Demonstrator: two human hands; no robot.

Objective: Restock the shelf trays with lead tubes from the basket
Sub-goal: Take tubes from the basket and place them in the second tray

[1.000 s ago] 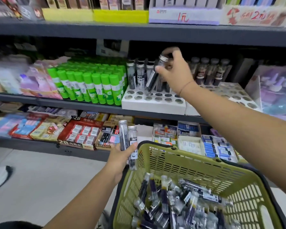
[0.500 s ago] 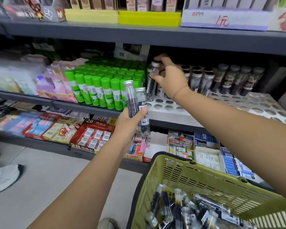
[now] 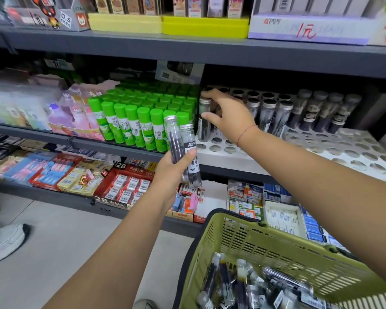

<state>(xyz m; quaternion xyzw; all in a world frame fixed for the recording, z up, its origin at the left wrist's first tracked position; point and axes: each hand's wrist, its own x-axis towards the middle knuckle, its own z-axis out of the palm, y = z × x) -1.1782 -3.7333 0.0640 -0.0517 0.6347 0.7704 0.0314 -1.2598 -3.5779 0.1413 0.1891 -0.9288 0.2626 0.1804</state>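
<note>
- The fingers (image 3: 212, 93) of the right hand (image 3: 228, 117) are curled round a clear lead tube with a silver screw cap (image 3: 202, 130). The index finger lies over the cap and the thumb is on the body.
- The tube's long axis is near upright, cap up. Its base meets the left end of the white shelf tray with round holes (image 3: 221, 153). Whether it is seated in a hole cannot be told.
- The seat lies directly below the fingers, so the next move likely runs down the tube's axis.
- Empty holes lie on the near side, and filled rows stand to the right.
- The left hand (image 3: 176, 169) grips two spare tubes (image 3: 176, 141) upright, near and left of the tray.
- The olive-green plastic basket (image 3: 265, 227), near right, holds loose tubes.
</note>
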